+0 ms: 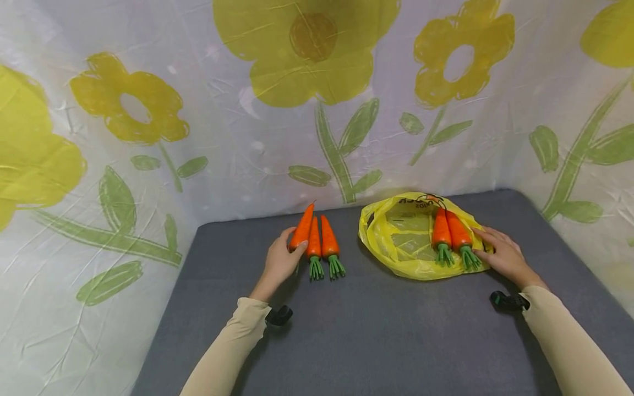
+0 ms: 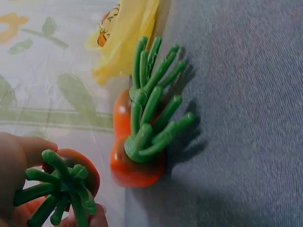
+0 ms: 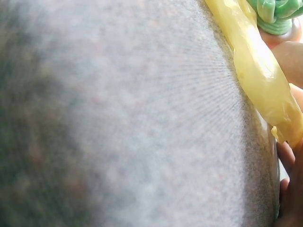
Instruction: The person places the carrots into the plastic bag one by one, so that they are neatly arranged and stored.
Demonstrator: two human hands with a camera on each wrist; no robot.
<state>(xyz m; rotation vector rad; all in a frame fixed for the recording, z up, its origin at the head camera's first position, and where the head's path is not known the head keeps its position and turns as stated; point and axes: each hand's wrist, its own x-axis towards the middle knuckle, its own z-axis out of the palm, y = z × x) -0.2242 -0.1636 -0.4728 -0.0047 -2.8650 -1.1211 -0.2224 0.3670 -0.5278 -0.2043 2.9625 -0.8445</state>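
My left hand (image 1: 279, 265) grips an orange toy carrot (image 1: 304, 225) between thumb and fingers, its tip pointing away from me. In the left wrist view the green stalks of the held carrot (image 2: 93, 171) face the camera. Right beside it, a second toy carrot (image 1: 314, 239) and a third toy carrot (image 1: 329, 237) lie on the table, stalks towards me. A yellow plastic bag (image 1: 367, 236) lies spread with its mouth up; two toy carrots (image 1: 441, 228) rest side by side at its right. My right hand (image 1: 504, 257) pinches the bag's right edge, thumb inside and other fingers outside.
The grey cloth-covered table (image 1: 376, 341) runs back to a hanging white curtain (image 1: 238, 165) with yellow flowers. A black wrist device (image 1: 279, 315) sits under the left wrist, and another black device (image 1: 508, 301) under the right.
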